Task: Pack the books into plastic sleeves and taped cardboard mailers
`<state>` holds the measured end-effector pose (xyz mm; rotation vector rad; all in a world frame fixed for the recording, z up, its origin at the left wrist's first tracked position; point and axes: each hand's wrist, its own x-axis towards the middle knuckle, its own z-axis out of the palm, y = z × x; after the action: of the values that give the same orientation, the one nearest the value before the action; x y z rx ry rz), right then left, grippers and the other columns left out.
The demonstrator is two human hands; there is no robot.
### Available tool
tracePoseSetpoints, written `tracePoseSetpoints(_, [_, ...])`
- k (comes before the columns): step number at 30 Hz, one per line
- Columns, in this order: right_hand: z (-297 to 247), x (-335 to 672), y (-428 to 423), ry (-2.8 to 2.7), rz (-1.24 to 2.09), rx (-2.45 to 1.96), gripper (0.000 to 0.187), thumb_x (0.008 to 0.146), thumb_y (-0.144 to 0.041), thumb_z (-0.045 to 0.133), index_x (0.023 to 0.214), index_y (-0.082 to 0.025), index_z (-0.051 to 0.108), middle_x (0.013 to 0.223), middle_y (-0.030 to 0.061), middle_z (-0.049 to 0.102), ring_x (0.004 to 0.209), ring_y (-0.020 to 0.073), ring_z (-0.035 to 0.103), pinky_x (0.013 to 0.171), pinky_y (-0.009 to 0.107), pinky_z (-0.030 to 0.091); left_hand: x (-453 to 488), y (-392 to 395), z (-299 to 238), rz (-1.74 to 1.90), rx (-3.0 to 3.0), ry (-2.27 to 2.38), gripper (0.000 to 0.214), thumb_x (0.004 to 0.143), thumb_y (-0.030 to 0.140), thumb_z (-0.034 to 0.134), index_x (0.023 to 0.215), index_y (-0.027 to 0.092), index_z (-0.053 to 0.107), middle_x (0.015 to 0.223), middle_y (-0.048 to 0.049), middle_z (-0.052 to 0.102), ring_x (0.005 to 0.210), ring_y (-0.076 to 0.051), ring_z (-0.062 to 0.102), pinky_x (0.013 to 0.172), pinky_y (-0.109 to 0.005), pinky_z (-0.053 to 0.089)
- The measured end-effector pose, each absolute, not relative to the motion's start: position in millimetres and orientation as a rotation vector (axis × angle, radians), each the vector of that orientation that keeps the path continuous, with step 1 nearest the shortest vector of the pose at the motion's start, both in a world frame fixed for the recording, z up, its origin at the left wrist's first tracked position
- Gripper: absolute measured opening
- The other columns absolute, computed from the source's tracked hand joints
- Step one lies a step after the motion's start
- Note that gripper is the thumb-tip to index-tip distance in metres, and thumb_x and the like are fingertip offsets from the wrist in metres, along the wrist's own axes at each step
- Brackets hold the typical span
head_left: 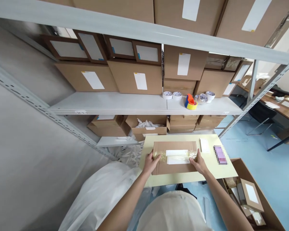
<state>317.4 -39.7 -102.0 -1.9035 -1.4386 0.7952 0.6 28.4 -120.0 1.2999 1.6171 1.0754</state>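
Observation:
A flat cardboard box [174,169] lies on the pale yellow table [183,137]. Clear tape [160,156] runs across its top, over a white label [177,159]. My left hand [151,163] grips the box's left end, thumb on top over the tape. On the opposite end, my right hand [199,163] holds the box the same way. The fingers under both edges are partly hidden. To the right of the box lie a stack of white labels [204,145] and a blurred purple item [220,154].
A shelf [115,102] behind the table carries several boxes, tape rolls [177,95] and an orange-and-blue tape dispenser [190,102]. An open carton [240,165] with packed boxes stands at the lower right. White plastic sacking [103,192] bulges at the left.

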Motion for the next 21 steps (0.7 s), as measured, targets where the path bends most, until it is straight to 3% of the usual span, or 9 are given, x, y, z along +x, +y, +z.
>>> tracePoseSetpoints(3, [-104.1, 315.9, -29.1, -1.441, 0.81, -2.016, 0.102, 0.079, -0.069, 0.053, 0.154, -0.011, 0.015, 0.14, 0.0223, 0.051, 0.135, 0.0358, 0.044, 0.106, 0.049, 0.037, 7.7, 37.5, -123.0, 0.969, 1.315, 1.671, 0.052, 0.067, 0.048, 0.072, 0.108, 0.017, 0.065, 0.096, -0.0108, 0.066, 0.102, -0.031, 0.063, 0.087, -0.037, 0.049])
tracePoseSetpoints(6, [-103.9, 313.4, -17.5, -1.447, 0.764, -2.085, 0.102, 0.079, -0.064, 0.056, 0.154, -0.01, 0.012, 0.141, 0.024, 0.047, 0.137, 0.0366, 0.04, 0.107, 0.05, 0.034, 16.1, 46.1, -118.8, 0.895, 1.361, 1.775, 0.057, 0.073, 0.047, 0.067, 0.121, 0.016, 0.058, 0.11, -0.0148, 0.065, 0.119, -0.033, 0.056, 0.097, -0.04, 0.045])
tracePoseSetpoints(11, [-99.9, 308.0, -8.6, -1.614, 0.629, -2.076, 0.102, 0.079, -0.062, 0.057, 0.155, -0.016, 0.006, 0.156, 0.0203, 0.024, 0.146, 0.035, 0.022, 0.113, 0.05, 0.028, 25.9, 57.9, -110.5, 0.766, 1.325, 1.781, 0.057, 0.084, 0.044, 0.056, 0.133, 0.017, 0.045, 0.129, -0.0163, 0.06, 0.128, -0.029, 0.051, 0.102, -0.037, 0.041])
tracePoseSetpoints(13, [-94.1, 309.2, -5.7, -1.65, 0.671, -2.093, 0.1, 0.082, -0.061, 0.054, 0.155, -0.016, 0.004, 0.157, 0.0191, 0.023, 0.145, 0.0336, 0.026, 0.11, 0.048, 0.033, 28.0, 61.4, -110.3, 0.72, 1.278, 1.747, 0.05, 0.086, 0.045, 0.053, 0.128, 0.018, 0.048, 0.126, -0.0154, 0.063, 0.122, -0.028, 0.057, 0.098, -0.036, 0.043])
tracePoseSetpoints(17, [-81.0, 315.8, 4.2, -1.7, 0.737, -2.212, 0.097, 0.084, -0.06, 0.053, 0.155, -0.013, 0.006, 0.15, 0.0222, 0.036, 0.134, 0.0344, 0.045, 0.106, 0.045, 0.038, 31.1, 61.5, -113.6, 0.684, 1.2, 1.741, 0.049, 0.084, 0.053, 0.056, 0.117, 0.017, 0.055, 0.118, -0.0179, 0.067, 0.113, -0.032, 0.063, 0.091, -0.039, 0.047])
tracePoseSetpoints(21, [-83.4, 317.2, 8.4, -1.73, 0.666, -2.264, 0.096, 0.085, -0.062, 0.049, 0.155, -0.011, 0.007, 0.148, 0.0264, 0.037, 0.129, 0.0391, 0.049, 0.1, 0.051, 0.042, 32.7, 51.4, -114.0, 0.681, 1.186, 1.723, 0.063, 0.08, 0.059, 0.06, 0.125, 0.015, 0.052, 0.121, -0.0196, 0.066, 0.115, -0.032, 0.063, 0.093, -0.039, 0.047])
